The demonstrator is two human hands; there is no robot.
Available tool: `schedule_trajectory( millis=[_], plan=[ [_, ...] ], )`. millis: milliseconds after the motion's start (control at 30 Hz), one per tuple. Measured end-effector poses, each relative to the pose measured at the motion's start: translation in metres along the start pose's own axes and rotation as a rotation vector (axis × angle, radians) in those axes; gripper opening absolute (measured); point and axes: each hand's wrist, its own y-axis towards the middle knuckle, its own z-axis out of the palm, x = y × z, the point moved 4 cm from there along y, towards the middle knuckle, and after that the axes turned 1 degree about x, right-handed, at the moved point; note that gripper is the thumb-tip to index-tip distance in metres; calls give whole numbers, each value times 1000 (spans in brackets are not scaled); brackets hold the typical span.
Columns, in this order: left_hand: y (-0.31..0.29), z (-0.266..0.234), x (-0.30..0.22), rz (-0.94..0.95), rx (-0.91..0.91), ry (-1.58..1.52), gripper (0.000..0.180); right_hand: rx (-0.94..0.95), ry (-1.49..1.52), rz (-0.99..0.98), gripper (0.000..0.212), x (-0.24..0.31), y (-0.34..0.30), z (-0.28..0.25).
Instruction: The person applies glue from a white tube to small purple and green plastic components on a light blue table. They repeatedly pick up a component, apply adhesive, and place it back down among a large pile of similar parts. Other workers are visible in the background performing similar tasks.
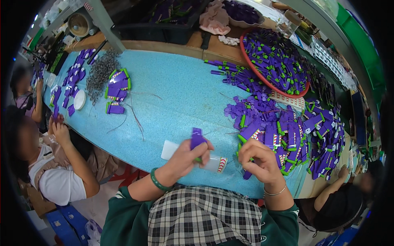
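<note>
My left hand (184,159) is closed around a flat purple plastic piece (197,137) that stands up out of the fingers, with a bit of green showing at its lower end. Beneath that hand a pale backing strip (168,149) lies on the table, and small red-striped stickers (222,165) line its right end. To the right, my right hand (262,160) is curled with thumb and fingertips together; whatever they pinch, if anything, is too small to make out. Just beyond it spreads a heap of purple-and-green plastic pieces (269,135), several with striped stickers.
A red-rimmed basket (304,92) full of purple-and-green parts tilts at the back right. On the blue table (172,90), a small stack of purple pieces (118,86) and a heap of metal parts (104,69) lie left. Co-workers sit at left (61,176) and right (338,205).
</note>
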Motion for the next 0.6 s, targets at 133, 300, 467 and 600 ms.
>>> schedule_trajectory(
  millis=[133, 300, 467, 600],
  plan=[
    [-8, 22, -40, 264, 59, 684, 6, 58, -256, 130, 8, -3, 9, 5],
    [-3, 39, -29, 207, 115, 810, 13, 41, -394, 20, 18, -6, 13, 10],
    [1, 23, -26, 85, 2, 361, 14, -423, 43, 174, 41, -26, 5, 13],
    [3, 24, -17, 92, 25, 177, 12, -374, 205, 217, 25, -37, -1, 35]
  ],
)
